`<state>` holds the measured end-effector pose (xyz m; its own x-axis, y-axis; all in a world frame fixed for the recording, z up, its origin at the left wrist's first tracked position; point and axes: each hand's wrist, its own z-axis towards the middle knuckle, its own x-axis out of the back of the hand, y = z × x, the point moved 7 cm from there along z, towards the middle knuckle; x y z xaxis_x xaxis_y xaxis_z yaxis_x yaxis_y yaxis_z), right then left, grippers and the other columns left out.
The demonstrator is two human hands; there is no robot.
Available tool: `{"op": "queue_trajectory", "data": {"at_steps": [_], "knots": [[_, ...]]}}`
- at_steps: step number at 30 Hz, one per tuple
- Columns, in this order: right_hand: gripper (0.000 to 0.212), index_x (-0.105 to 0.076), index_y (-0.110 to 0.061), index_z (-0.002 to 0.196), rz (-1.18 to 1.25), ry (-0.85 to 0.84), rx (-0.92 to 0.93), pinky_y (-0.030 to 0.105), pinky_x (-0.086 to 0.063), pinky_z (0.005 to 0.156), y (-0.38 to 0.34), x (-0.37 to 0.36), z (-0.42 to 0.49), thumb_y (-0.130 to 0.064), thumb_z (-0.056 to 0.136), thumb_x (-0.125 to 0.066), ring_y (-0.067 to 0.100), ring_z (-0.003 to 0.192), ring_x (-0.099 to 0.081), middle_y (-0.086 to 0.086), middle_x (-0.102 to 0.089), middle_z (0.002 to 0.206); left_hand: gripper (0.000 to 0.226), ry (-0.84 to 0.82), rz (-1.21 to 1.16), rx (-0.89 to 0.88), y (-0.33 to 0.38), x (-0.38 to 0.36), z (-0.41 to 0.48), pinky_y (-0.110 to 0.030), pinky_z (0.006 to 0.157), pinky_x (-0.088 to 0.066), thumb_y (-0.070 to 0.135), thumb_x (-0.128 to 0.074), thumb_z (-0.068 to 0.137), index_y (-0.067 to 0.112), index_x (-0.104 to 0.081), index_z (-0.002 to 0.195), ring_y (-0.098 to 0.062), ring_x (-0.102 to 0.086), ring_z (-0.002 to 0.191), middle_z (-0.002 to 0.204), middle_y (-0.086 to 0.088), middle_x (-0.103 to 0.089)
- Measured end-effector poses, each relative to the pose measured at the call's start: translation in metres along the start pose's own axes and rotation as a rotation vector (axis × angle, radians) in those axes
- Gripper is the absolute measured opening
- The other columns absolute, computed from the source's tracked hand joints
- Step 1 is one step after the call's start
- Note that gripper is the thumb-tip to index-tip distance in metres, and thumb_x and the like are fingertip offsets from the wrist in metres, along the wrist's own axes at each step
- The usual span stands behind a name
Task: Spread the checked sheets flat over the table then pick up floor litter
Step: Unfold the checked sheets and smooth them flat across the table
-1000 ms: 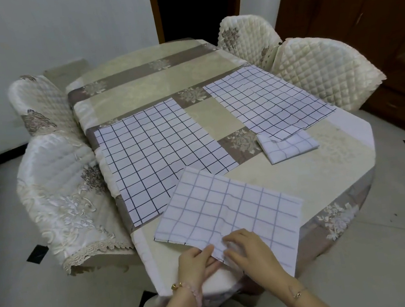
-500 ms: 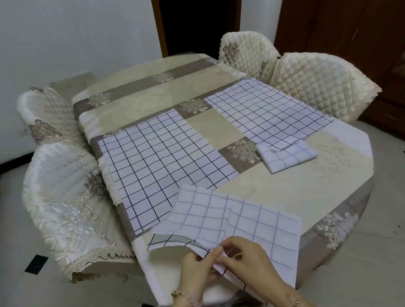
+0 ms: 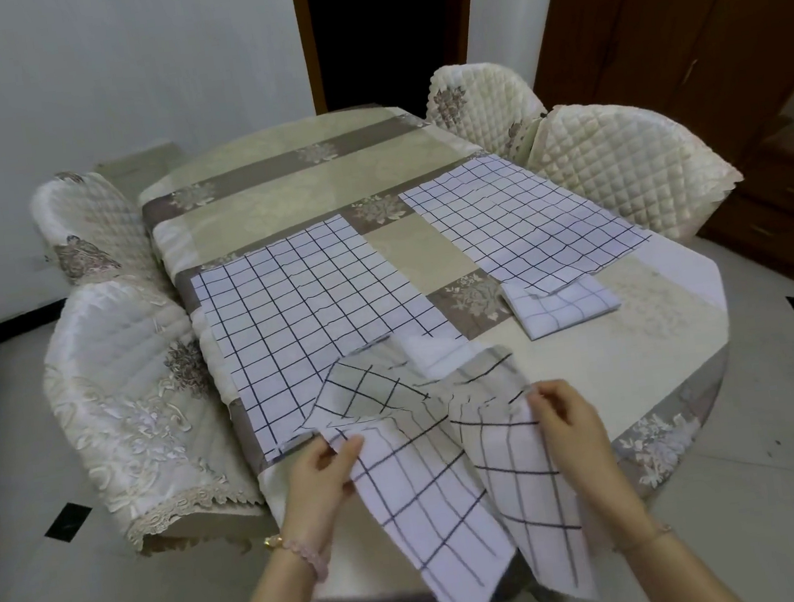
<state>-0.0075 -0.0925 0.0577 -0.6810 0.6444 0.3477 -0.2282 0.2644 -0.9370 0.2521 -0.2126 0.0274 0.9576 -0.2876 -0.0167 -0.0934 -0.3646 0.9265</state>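
A white checked sheet [image 3: 437,486] is lifted off the near end of the table [image 3: 643,370], partly unfolded and sagging between my hands. My left hand [image 3: 321,470] pinches its left edge; my right hand [image 3: 567,422] pinches its right edge. Its lower flaps hang over the table's near edge. Two other checked sheets lie flat: one at the left [image 3: 306,312], one at the right [image 3: 520,220]. A small folded checked sheet [image 3: 561,308] lies just in front of the right one, its far edge tucked under it.
Quilted covered chairs stand at the left [image 3: 129,413], far left [image 3: 86,229], and right [image 3: 618,163]. A brown wooden cabinet [image 3: 703,38] fills the right wall. A dark doorway [image 3: 386,27] is behind the table. The floor is pale tile with small black squares.
The near sheet lay folded on the table with both hands together at its near edge. It has been lifted and opened, and my hands have moved apart to its left and right edges.
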Motion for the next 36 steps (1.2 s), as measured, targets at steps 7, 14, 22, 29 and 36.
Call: {"op": "queue_trajectory", "data": {"at_steps": [7, 14, 22, 29, 36], "knots": [[0.018, -0.061, -0.006, 0.107, 0.042, 0.143, -0.070, 0.022, -0.040, 0.079, 0.006, 0.065, 0.030, -0.017, 0.093, -0.056, 0.018, 0.096, -0.053, 0.006, -0.061, 0.098, 0.011, 0.105, -0.071, -0.048, 0.040, 0.065, 0.018, -0.045, 0.087, -0.051, 0.013, -0.059, 0.091, 0.005, -0.066, 0.094, -0.029, -0.064, 0.088, 0.097, -0.019, -0.068], [0.037, -0.033, -0.011, 0.065, 0.038, 0.080, -0.127, 0.023, -0.020, 0.051, 0.015, 0.085, 0.021, -0.018, 0.091, -0.059, 0.015, 0.059, -0.024, 0.003, -0.024, 0.061, 0.016, 0.138, -0.035, 0.031, 0.035, 0.109, 0.025, -0.058, 0.097, -0.046, 0.014, -0.058, 0.091, 0.006, -0.068, 0.101, -0.040, -0.064, 0.103, 0.109, -0.024, -0.068], [0.038, -0.036, -0.007, 0.065, 0.051, 0.149, -0.167, 0.030, -0.019, 0.058, 0.028, 0.093, -0.003, -0.023, 0.091, -0.059, 0.016, 0.062, -0.026, 0.009, -0.027, 0.068, 0.012, 0.122, 0.051, -0.004, 0.026, 0.106, 0.024, -0.031, 0.066, -0.051, 0.013, -0.056, 0.093, 0.013, -0.068, 0.091, -0.017, -0.068, 0.078, 0.082, -0.002, -0.076], [0.016, -0.065, -0.004, 0.091, 0.140, 0.278, -0.335, 0.033, -0.050, 0.068, 0.057, 0.109, -0.042, -0.019, 0.091, -0.058, 0.015, 0.075, -0.059, 0.005, -0.067, 0.081, 0.018, 0.006, 0.193, -0.017, 0.027, 0.062, 0.017, -0.032, 0.072, -0.053, 0.017, -0.056, 0.093, 0.005, -0.067, 0.099, -0.025, -0.067, 0.090, 0.099, -0.012, -0.072], [0.014, -0.064, -0.011, 0.082, 0.183, 0.525, -0.437, 0.027, -0.043, 0.057, 0.085, 0.160, -0.105, -0.017, 0.092, -0.057, 0.013, 0.070, -0.059, 0.002, -0.066, 0.080, 0.053, -0.167, 0.255, -0.014, 0.029, -0.004, 0.024, -0.041, 0.098, -0.042, 0.040, -0.064, 0.082, 0.003, -0.056, 0.119, -0.021, -0.054, 0.112, 0.122, -0.004, -0.059]]}}
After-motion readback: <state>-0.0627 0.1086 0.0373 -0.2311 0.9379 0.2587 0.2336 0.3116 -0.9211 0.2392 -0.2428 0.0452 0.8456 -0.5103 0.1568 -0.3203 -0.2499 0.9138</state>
